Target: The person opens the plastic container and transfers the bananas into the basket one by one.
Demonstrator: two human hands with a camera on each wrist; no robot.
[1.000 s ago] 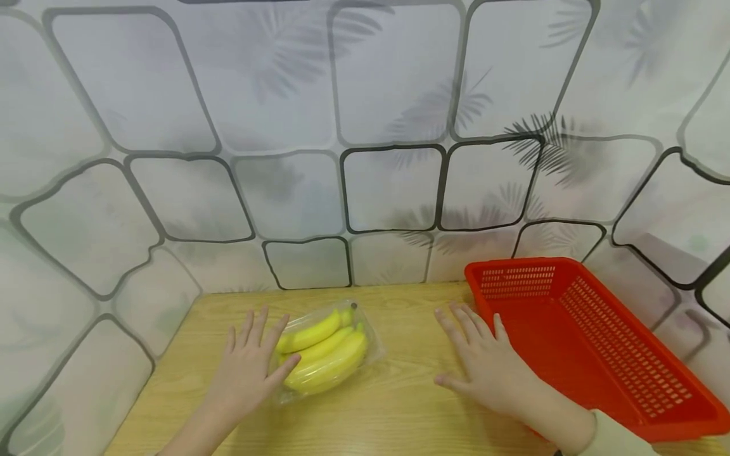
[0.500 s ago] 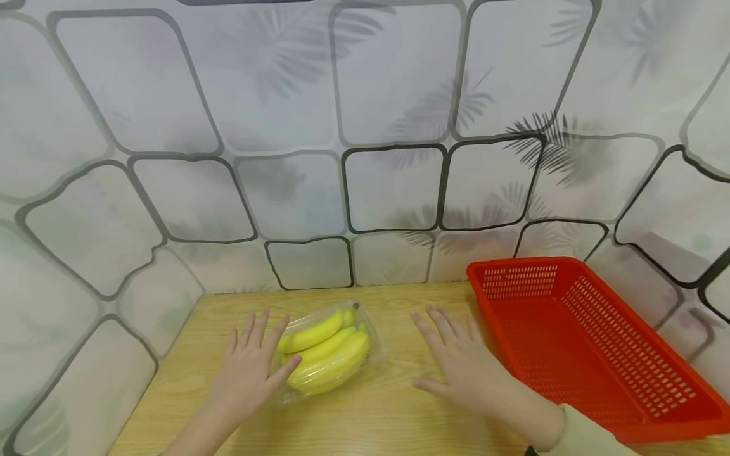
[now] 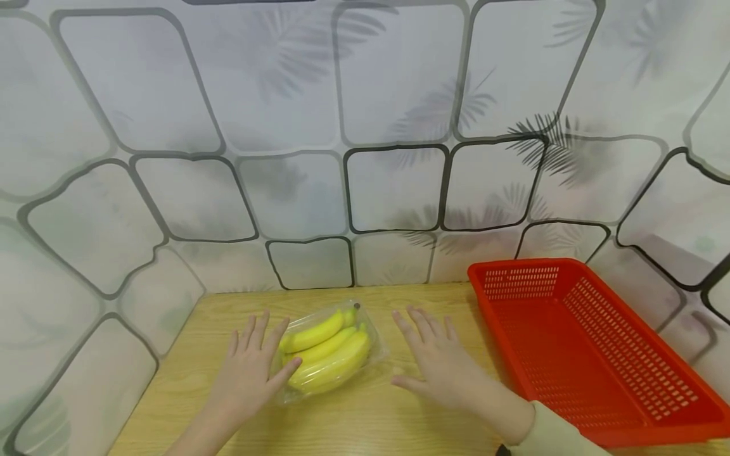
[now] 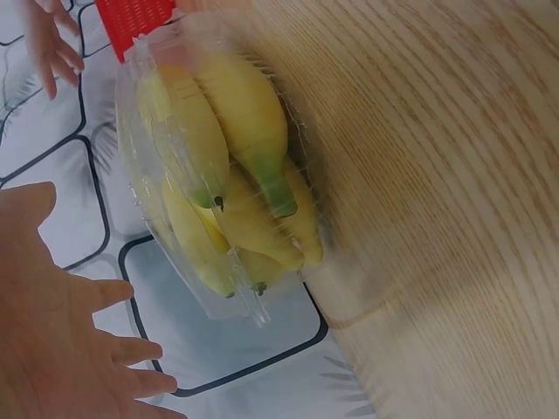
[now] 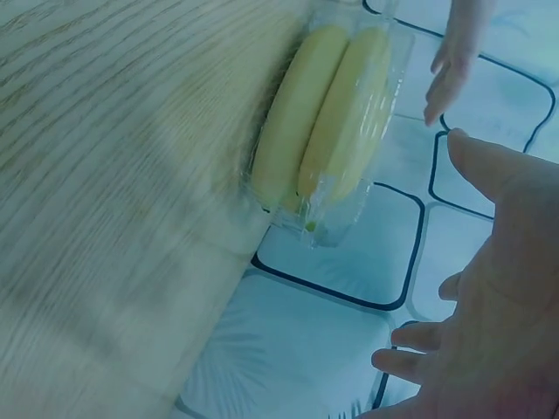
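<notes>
A clear plastic pack of yellow bananas [image 3: 327, 354] lies on the wooden table, its wrapping wrinkled and shiny. My left hand [image 3: 246, 370] is at the pack's left side, fingers spread and straight, hiding its left edge in the head view. In the left wrist view that hand [image 4: 61, 323] shows apart from the bananas [image 4: 249, 122]. To the right of the pack, my right hand [image 3: 441, 367] has its fingers extended and holds nothing. A gap separates this hand [image 5: 489, 305] from the bananas [image 5: 323, 113] in the right wrist view.
A red plastic basket [image 3: 570, 367] with perforated sides stands at the table's right. The wooden tabletop [image 3: 365, 424] reaches back to a wall covering [image 3: 393, 190] patterned with stone outlines and leaves, which also closes in both sides.
My right hand has moved left, away from the basket and closer to the bananas. The left hand, the pack and the basket have stayed nearly in place.
</notes>
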